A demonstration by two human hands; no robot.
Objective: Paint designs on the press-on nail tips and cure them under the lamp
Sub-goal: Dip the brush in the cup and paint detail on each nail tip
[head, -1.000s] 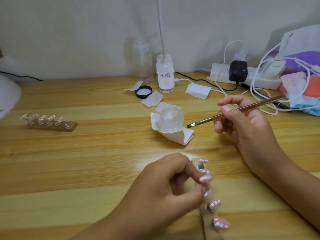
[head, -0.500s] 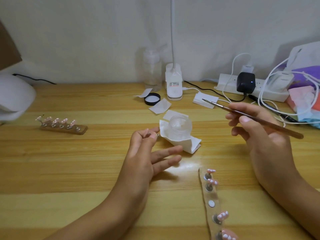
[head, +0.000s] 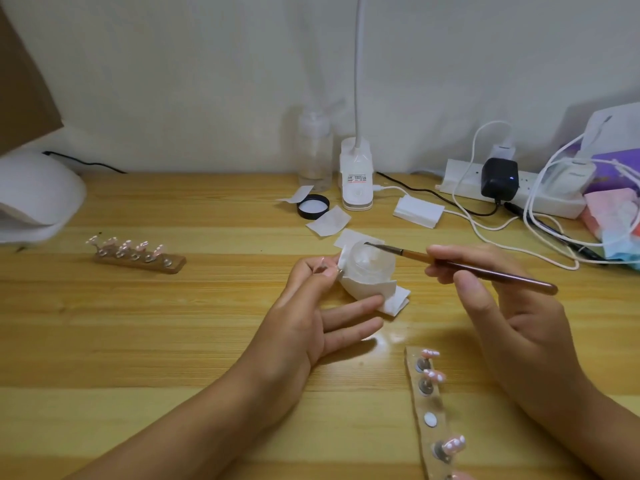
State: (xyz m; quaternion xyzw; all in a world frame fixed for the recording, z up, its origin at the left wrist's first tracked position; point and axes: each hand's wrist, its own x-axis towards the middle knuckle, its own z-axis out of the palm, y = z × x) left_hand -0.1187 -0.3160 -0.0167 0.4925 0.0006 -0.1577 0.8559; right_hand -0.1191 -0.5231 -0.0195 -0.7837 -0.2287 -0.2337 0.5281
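A pale wall [head: 173, 81] backs the light wooden table [head: 156, 341]. Far left sits the white curing lamp [head: 38, 199]; near it a wooden strip [head: 138, 261] carries nail tips [head: 124, 244]. At centre the left hand [head: 311, 317] pinches a small nail tip [head: 323, 266] between thumb and forefinger, its other fingers straight, just beside the clear jar [head: 372, 261] on white tissue [head: 394, 301]. The right hand [head: 512, 317] grips the brush [head: 478, 270], bristles over the jar. A second strip [head: 433, 436] lies below that hand, and a power strip [head: 533, 195] lies by the wall
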